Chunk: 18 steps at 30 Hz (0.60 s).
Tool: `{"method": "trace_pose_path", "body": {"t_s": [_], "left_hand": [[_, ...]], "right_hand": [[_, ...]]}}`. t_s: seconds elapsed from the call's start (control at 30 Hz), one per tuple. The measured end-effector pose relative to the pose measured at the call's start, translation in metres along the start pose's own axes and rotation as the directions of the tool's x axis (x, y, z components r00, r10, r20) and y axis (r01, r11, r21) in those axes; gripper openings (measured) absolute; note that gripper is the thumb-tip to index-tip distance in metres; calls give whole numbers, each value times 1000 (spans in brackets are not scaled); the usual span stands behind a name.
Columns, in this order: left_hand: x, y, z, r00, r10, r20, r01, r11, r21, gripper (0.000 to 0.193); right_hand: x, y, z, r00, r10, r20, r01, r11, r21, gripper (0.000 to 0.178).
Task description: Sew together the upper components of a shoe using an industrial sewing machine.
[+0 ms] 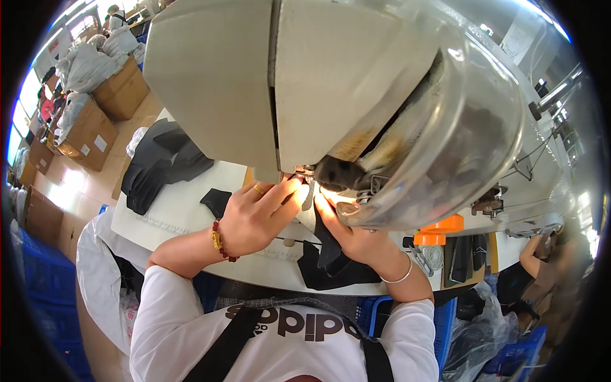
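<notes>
A large off-white sewing machine [210, 83] fills the upper middle, its lamp lighting the spot under its head. At the small metal presser foot [305, 170] my left hand [250, 218] has its fingertips drawn together, with a bit of dark material between them. My right hand [363, 243] comes from the other side, fingers on a narrow black fabric piece [328, 247] that runs up toward the foot. Below it, more black cut fabric [347, 275] lies at the table edge. The fingertips partly hide the stitching spot.
Stacked black cut pieces [162, 162] lie on the white table [184, 204] at left, a small black piece [216, 201] nearer. An orange round container [439, 229] stands right, beside a string coil [433, 256]. Cartons [89, 130] and blue crates [48, 274] line the left; another person's arm [529, 258] shows right.
</notes>
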State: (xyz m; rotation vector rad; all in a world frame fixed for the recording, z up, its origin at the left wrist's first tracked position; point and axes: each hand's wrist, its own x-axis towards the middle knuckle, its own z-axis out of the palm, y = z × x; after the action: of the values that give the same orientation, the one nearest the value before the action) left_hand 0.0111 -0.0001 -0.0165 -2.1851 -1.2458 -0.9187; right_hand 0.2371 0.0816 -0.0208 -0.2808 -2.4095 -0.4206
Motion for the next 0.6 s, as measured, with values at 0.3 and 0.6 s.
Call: {"method": "trace_pose_path", "body": {"t_s": [0.3,0.6], "left_hand": [[4,-10,-2,993,-5,117,11,998,-56,28],[3,-15,-12,989,90,117,-75,988,-133,25]], "right_hand": [[-7,3,-7,997,61,39,-63,997,49,42],[-12,-4,-9,979,-164,-124,168,986,23,32]]}}
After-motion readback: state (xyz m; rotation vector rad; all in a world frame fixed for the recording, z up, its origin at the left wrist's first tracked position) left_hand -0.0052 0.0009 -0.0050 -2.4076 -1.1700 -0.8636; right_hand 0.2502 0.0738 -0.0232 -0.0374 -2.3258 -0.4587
